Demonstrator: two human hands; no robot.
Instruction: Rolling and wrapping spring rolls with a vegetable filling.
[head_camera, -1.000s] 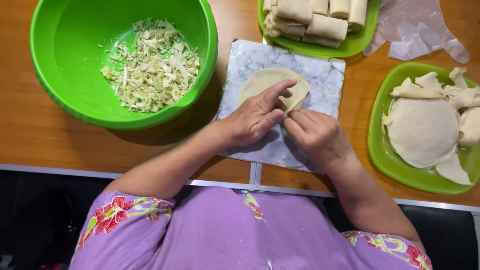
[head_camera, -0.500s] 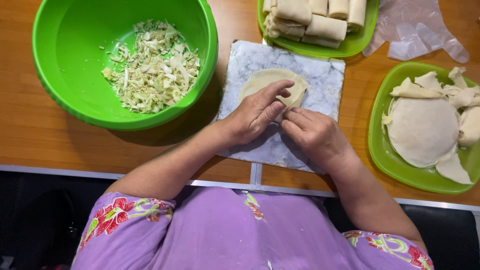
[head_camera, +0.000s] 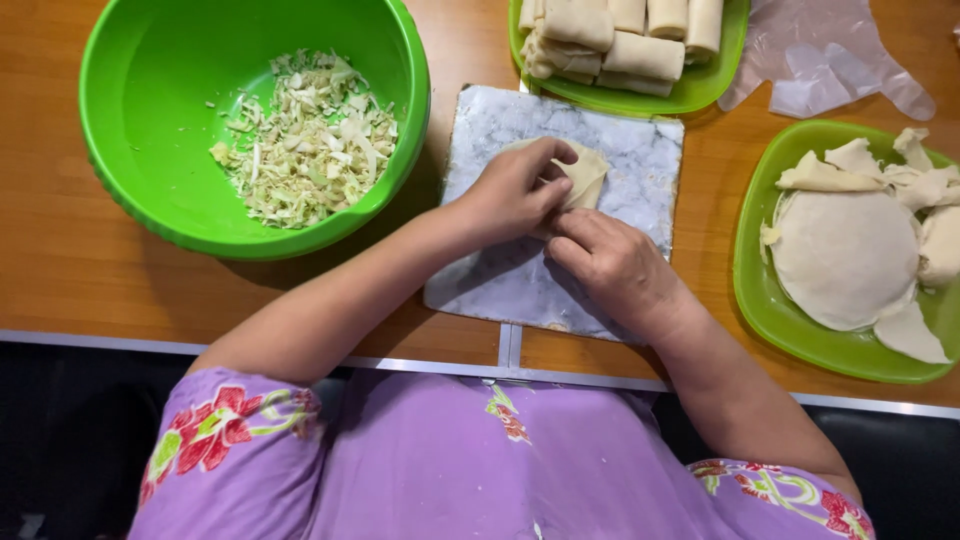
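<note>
Left hand (head_camera: 515, 190) and right hand (head_camera: 612, 268) both pinching a pale dough wrapper (head_camera: 585, 172) on the marble board (head_camera: 640, 165), between green bowl of shredded cabbage (head_camera: 150, 190) and plate of wrappers (head_camera: 752, 250).

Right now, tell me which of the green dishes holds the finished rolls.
The green plate at the top, just beyond the marble board. It holds rolls; the big bowl holds shredded cabbage, and the right-hand plate holds flat wrappers.
</note>
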